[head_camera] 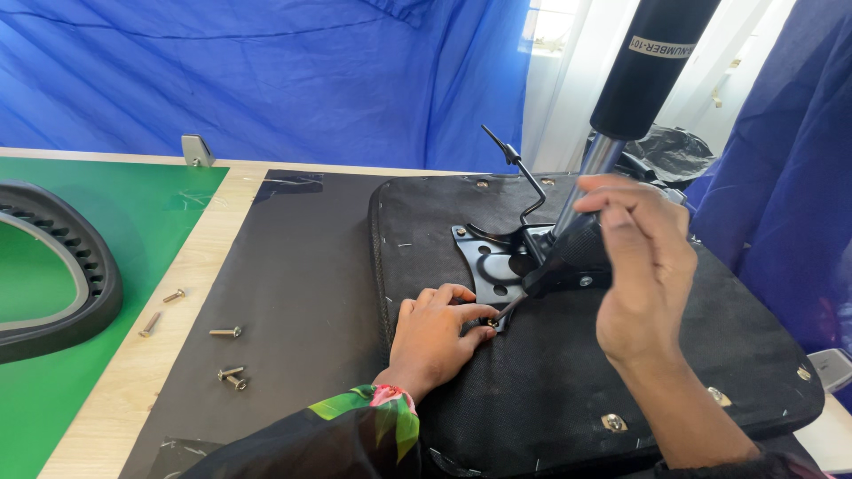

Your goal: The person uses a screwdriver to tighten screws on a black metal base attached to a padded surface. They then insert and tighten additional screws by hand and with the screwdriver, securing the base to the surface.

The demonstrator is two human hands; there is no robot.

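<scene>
Loose screws [226, 333] lay on the table [133, 381] left of the seat [550, 390], near a curved black part [84, 266]. The gas cylinder [639, 80] rose from the bracket [484, 257]. The left hand [435, 337] pinched a screw [491, 323] at the bracket's corner; the right hand [643, 266], raised and fisted, gripped a screwdriver [555, 270] angled onto it.

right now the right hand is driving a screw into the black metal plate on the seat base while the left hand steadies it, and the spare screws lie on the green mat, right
Not quite. The head view shows the spare screws on the black sheet and the wooden tabletop, not the green mat. The rest holds: the right hand works a screwdriver at the metal plate on the seat base, and the left hand steadies the screw.
</scene>
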